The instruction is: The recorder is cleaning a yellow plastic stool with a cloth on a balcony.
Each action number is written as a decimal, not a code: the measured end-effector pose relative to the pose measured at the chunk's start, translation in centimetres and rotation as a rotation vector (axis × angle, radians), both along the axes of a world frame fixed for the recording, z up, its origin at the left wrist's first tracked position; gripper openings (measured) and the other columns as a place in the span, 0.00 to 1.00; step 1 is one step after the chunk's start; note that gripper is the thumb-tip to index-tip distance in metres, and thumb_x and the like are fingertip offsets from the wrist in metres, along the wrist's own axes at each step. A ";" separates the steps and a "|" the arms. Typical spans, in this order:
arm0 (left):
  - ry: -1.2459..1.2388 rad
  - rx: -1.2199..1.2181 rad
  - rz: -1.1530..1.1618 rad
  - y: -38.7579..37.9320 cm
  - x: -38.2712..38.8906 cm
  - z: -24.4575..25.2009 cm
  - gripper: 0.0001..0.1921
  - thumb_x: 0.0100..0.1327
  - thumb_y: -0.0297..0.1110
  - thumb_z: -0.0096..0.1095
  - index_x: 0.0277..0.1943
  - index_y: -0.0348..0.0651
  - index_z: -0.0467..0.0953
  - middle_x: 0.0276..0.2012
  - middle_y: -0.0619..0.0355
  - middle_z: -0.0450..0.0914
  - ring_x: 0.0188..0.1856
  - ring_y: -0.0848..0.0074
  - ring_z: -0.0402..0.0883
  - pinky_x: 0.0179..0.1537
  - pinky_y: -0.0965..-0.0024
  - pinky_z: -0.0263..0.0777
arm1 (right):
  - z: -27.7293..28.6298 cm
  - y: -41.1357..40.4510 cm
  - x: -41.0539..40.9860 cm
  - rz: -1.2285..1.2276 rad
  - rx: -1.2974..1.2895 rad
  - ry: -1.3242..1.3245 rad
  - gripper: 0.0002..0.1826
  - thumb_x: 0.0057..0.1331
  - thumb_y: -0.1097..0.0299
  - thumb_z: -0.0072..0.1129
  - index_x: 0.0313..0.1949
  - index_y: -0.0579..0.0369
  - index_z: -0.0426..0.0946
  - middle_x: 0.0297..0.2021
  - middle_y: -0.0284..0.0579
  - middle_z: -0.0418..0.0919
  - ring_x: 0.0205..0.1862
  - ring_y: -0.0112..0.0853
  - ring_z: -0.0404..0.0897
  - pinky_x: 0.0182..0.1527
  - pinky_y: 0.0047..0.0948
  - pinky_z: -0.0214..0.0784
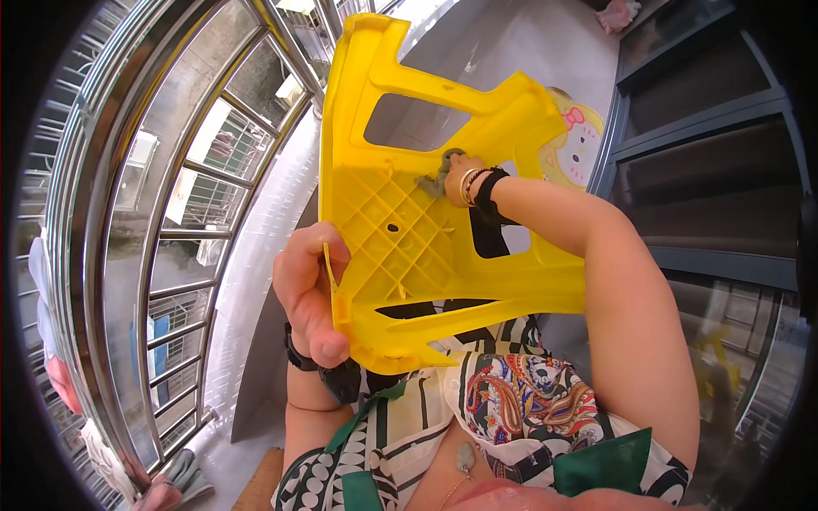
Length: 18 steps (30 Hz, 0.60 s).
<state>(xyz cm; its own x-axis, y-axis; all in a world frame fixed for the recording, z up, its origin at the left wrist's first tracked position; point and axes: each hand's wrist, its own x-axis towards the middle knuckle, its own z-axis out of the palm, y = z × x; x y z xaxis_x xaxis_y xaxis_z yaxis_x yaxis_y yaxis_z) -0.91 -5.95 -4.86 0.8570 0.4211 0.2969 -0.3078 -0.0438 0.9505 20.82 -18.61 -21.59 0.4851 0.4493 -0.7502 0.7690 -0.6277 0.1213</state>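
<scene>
A yellow plastic stool (409,211) is tipped so that its hollow underside, with a ribbed grid and a small central hole, faces me. At its near left edge my left hand (313,287) grips the rim between thumb and fingers. My right hand (461,179) is inside the stool and presses a grey-green cloth (436,182) against the inner corner, where the grid meets a side wall. The right fingertips are partly hidden by the cloth.
Curved metal railings (156,255) rise on the left, with buildings beyond. Dark-framed glass doors (696,140) stand on the right. A cartoon-face board (578,144) is behind the stool. Cloths (185,479) lie at the lower left, beside a brown wooden piece (261,482).
</scene>
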 end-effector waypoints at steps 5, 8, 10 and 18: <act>-0.004 -0.024 -0.012 -0.2 -0.2 0.0 0.39 0.37 0.72 0.56 0.34 0.39 0.64 0.24 0.64 0.59 0.25 0.82 0.54 0.27 0.78 0.46 | -0.7 0.3 -0.1 0.112 -0.036 -0.084 0.28 0.60 0.55 0.50 0.59 0.53 0.64 0.60 0.48 0.61 0.59 0.43 0.62 0.57 0.43 0.58; 0.006 -0.025 0.015 -0.6 -0.5 0.3 0.41 0.36 0.76 0.56 0.32 0.39 0.64 0.23 0.65 0.58 0.24 0.82 0.53 0.26 0.77 0.45 | -2.1 1.0 0.3 0.399 0.007 0.088 0.19 0.55 0.61 0.53 0.46 0.54 0.77 0.56 0.50 0.64 0.56 0.44 0.63 0.55 0.40 0.59; -0.133 -0.081 -0.086 -0.2 -1.1 -0.7 0.43 0.30 0.74 0.65 0.32 0.38 0.64 0.24 0.64 0.58 0.26 0.81 0.57 0.27 0.79 0.48 | -2.7 1.0 0.2 0.503 0.042 0.103 0.19 0.55 0.61 0.53 0.45 0.55 0.77 0.56 0.52 0.63 0.55 0.44 0.63 0.56 0.39 0.57; -0.141 -0.001 0.046 -1.2 -0.1 -0.3 0.45 0.29 0.82 0.51 0.29 0.42 0.64 0.20 0.66 0.57 0.23 0.82 0.53 0.25 0.76 0.45 | -5.4 1.8 -0.3 0.382 0.141 0.147 0.16 0.53 0.67 0.55 0.41 0.61 0.76 0.47 0.55 0.71 0.48 0.46 0.70 0.51 0.37 0.63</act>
